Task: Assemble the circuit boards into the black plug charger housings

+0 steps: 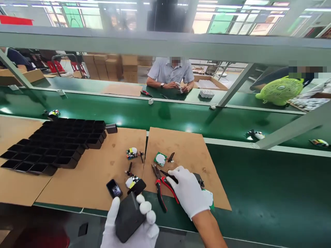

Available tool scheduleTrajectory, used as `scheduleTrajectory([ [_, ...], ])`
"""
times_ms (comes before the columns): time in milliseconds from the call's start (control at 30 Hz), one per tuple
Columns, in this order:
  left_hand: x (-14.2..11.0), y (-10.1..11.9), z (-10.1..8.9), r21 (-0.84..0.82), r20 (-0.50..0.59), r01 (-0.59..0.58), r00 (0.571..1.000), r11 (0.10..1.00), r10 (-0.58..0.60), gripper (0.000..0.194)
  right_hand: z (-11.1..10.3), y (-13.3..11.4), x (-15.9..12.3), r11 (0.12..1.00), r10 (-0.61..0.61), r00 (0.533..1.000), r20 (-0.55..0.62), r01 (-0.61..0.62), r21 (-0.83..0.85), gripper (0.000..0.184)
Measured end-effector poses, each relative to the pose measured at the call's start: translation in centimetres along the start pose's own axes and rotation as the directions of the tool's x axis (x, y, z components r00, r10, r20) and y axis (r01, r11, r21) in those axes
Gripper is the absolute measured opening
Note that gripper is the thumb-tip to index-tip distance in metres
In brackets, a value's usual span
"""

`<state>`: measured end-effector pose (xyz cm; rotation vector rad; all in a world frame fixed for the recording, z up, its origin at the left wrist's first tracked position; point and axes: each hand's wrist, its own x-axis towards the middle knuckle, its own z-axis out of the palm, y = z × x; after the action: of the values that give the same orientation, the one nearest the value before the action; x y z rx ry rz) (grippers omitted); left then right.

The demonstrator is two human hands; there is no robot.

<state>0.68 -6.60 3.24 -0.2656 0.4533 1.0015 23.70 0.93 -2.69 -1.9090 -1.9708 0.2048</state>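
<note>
My left hand (pixel 131 224), in a white glove, is wrapped round a black plastic housing (pixel 129 217) near the bench's front edge. My right hand (pixel 190 193), also gloved, has its fingers closed on a slim black tool (pixel 165 173) that looks like tweezers; the glove covers much of it. Just left of that hand lie pliers with red and black handles (pixel 160 187). Above the pliers is a green circuit board (pixel 160 159) with a white pad and a black part on wires. Another board (pixel 208 198) and a dark part (pixel 198 179) lie partly hidden behind my right hand.
Rows of black housings (pixel 54 144) stand on cardboard (pixel 90 186) at left. More boards (pixel 132 153) (pixel 133 181) and a small black device (pixel 114 188) lie nearer. Across the green conveyor (pixel 129 110) sits a person (pixel 170 74). A green fan (pixel 280 90) stands right, beyond a slanting post (pixel 297 120).
</note>
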Motion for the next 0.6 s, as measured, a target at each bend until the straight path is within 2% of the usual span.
scheduleTrajectory([
  [100, 0.5, -0.6, 0.2, -0.088, 0.032, -0.010, 0.999, 0.996, 0.013, 0.036, -0.6, -0.2, 0.1, 0.996, 0.065, 0.998, 0.013, -0.066, 0.063, 0.012],
  [200, 0.5, -0.9, 0.8, -0.154, 0.092, 0.002, 0.996, 0.988, 0.012, 0.039, -2.0, -0.8, -1.6, 0.976, 0.165, 0.986, -0.038, -0.158, 0.153, 0.012],
  [267, 0.5, -1.0, 1.3, -0.197, 0.117, 0.023, 0.993, 0.980, 0.001, 0.042, -3.3, -1.8, -3.2, 0.958, 0.177, 0.982, -0.073, -0.154, 0.243, 0.023],
  [333, 0.4, -1.1, 1.5, -0.243, 0.121, 0.022, 0.993, 0.970, 0.008, 0.044, -4.5, -3.5, -4.8, 0.916, 0.126, 0.984, -0.128, -0.066, 0.395, 0.027],
  [433, 0.2, -1.3, 1.1, -0.260, 0.128, 0.027, 0.992, 0.965, 0.007, 0.047, -5.9, -6.4, -6.7, 0.769, 0.037, 0.972, -0.233, 0.121, 0.628, 0.016],
  [500, 0.0, -1.5, 0.5, -0.220, 0.137, 0.036, 0.991, 0.975, -0.006, 0.050, -6.6, -7.8, -7.6, 0.712, -0.007, 0.969, -0.246, 0.178, 0.679, 0.018],
  [600, -0.9, -1.7, -0.1, -0.130, 0.125, 0.009, 0.992, 0.992, 0.007, 0.050, -7.5, -8.8, -8.2, 0.728, -0.096, 0.968, -0.231, 0.227, 0.647, 0.028],
])
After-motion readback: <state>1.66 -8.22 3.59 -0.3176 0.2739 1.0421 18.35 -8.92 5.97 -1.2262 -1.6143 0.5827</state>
